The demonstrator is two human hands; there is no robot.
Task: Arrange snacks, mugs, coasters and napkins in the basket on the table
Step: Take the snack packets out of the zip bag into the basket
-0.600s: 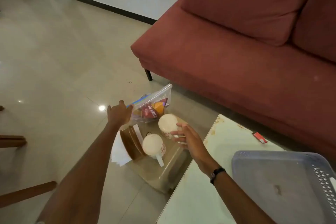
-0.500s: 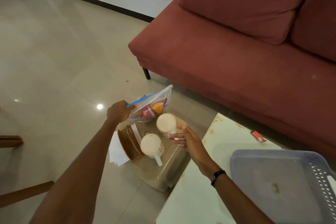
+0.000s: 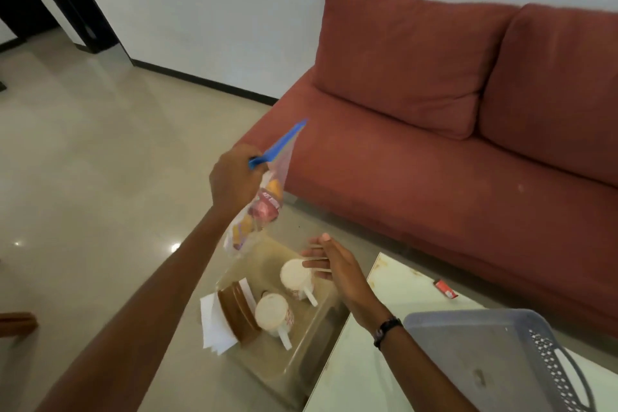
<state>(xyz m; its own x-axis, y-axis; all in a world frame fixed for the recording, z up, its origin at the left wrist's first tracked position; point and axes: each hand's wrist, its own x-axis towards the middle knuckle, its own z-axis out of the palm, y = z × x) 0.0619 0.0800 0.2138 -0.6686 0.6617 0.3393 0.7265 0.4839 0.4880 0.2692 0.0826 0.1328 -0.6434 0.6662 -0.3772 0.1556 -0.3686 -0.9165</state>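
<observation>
Centrally, left hand point(image 3: 234, 179) gripping the blue zip edge of a clear plastic zip bag of coloured snack packets point(image 3: 259, 207); bag hanging free, long axis running steeply down and slightly leftward from the grip, lower end just above the clear plastic storage box point(image 3: 301, 351) on the floor. Right hand point(image 3: 337, 269) holding nothing, fingers straight and spread, hovering at the box's far rim just above the upper white ceramic mug point(image 3: 296, 276). Second white ceramic mug point(image 3: 272, 314) below it, both lying inside the box with handles pointing toward the viewer; brown round coasters point(image 3: 234, 313) stacked on edge to their left, white paper napkins point(image 3: 214, 324) at the box's left wall. Grey perforated plastic basket point(image 3: 548, 358), nothing visible inside, well to the lower right of the bag-holding grip, on the pale glossy table point(image 3: 378, 375); right hand nearer to it than left. Coming move, judged: bag carried rightward and down, across the box and over the basket's near rim. Small red packet point(image 3: 444, 288) on the table beyond the basket. Glossy beige tiled floor point(image 3: 83, 160), red fabric sofa point(image 3: 451, 110) against a white wall.
</observation>
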